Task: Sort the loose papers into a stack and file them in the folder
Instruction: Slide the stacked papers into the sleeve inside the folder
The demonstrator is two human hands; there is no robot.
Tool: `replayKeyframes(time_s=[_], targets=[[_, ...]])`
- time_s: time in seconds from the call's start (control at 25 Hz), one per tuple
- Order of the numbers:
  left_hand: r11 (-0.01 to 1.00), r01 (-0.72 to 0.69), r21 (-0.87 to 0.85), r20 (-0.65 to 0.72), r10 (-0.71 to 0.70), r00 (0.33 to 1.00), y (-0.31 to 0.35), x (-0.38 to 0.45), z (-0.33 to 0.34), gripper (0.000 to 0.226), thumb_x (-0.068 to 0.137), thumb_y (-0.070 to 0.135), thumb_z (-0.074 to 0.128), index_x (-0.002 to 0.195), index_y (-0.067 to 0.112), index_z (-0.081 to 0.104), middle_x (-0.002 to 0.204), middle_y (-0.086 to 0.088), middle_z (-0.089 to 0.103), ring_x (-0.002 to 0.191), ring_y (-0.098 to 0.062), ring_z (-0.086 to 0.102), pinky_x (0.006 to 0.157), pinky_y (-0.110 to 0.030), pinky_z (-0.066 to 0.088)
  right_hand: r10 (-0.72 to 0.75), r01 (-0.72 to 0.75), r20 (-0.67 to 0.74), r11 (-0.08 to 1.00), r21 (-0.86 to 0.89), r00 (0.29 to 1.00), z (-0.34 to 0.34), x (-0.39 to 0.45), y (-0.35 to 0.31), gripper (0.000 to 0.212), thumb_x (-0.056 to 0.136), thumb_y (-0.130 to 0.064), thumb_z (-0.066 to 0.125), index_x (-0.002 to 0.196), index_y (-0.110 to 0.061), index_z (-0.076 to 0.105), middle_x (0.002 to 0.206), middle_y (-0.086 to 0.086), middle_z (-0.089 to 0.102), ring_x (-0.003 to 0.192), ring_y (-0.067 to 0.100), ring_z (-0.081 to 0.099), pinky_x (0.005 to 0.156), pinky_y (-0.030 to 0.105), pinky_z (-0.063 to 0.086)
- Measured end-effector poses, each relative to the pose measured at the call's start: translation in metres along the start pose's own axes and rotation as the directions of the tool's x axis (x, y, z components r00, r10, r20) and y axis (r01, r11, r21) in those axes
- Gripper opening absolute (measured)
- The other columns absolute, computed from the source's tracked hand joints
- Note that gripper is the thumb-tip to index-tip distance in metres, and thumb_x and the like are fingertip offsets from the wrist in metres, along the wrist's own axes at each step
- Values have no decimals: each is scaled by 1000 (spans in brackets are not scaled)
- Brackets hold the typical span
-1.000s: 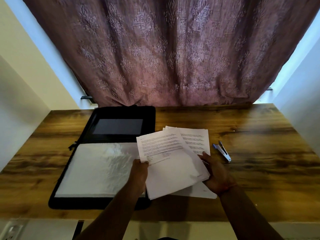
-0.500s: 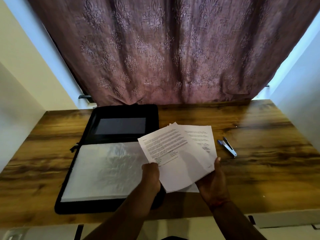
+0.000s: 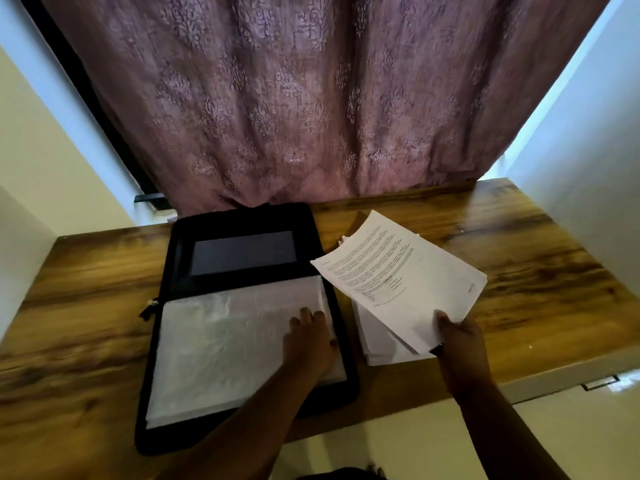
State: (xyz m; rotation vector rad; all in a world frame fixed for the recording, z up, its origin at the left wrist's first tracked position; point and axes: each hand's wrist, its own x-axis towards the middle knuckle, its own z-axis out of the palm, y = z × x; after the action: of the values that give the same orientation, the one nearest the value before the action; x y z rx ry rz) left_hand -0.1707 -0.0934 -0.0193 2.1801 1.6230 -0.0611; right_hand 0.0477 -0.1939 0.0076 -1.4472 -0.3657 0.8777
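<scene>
Right hand (image 3: 459,344) grips papers (image 3: 401,278) (printed side up); left hand (image 3: 308,341) flat, fingers extended, on folder (image 3: 242,341).

A single head-worn wide-angle view looks forward and steeply down from close above the table (image 3: 519,265), facing the curtain (image 3: 294,98) behind its far edge

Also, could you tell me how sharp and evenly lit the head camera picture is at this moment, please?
Head view: wide-angle bending bows the table edges; motion blur smears the wood at lower left; the printed text on the papers is too soft to read; glare streaks the folder sleeves; daylight flares past the curtain.
</scene>
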Motion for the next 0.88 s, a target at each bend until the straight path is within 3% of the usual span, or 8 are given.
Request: replayKeyframes(time_s=[0.12,0.24,0.36,0.6,0.72,0.88], targets=[[1000,2,-12,88,-1,996,-4,5,1,59,87,48,63,133,15,45,133,-8,40,119,-32,44,92,-45,45,-32,34,-45,999,34,998,3,-16,2,33,99,-14,54,132,-14,54,121,12,66,106,36,65,88,60,53],[999,8,-41,148,-2,989,-4,16,-8,46,86,35,65,124,12,54,126,-9,51,114,-31,51,92,-40,50,-28,33,-88,998,60,996,4,-25,4,28,99,-13,53,126,-18,56,121,14,65,105,37,65,85,61,53],[989,19,-147,157,5,988,-12,24,-17,34,90,29,56,116,8,60,116,-10,62,104,-28,61,85,-32,52,-45,52,-95,996,66,994,-3,-26,5,30,98,-13,54,128,-19,55,122,13,65,107,37,65,87,62,53],[993,-4,-117,102,16,995,-21,20,-9,24,97,21,45,113,7,56,116,-13,62,104,-29,61,83,-33,49,-23,27,-59,998,54,998,-15,-1,-1,32,97,-18,57,129,-18,56,120,8,67,108,37,65,82,56,56],[950,116,-288,3,-120,993,-19,21,-11,19,100,21,40,97,8,54,105,-15,63,91,-26,61,74,-33,46,-11,10,33,1000,17,999,-17,16,-8,26,98,-19,56,124,-21,57,118,6,67,105,34,66,83,57,56],[867,248,-432,-158,-343,926,-12,7,-4,18,101,19,44,87,12,52,87,-7,61,73,-17,58,67,-35,51,21,-5,166,995,-97,986,-35,43,-17,28,98,-23,55,125,-15,55,117,11,63,102,32,64,72,42,58]])
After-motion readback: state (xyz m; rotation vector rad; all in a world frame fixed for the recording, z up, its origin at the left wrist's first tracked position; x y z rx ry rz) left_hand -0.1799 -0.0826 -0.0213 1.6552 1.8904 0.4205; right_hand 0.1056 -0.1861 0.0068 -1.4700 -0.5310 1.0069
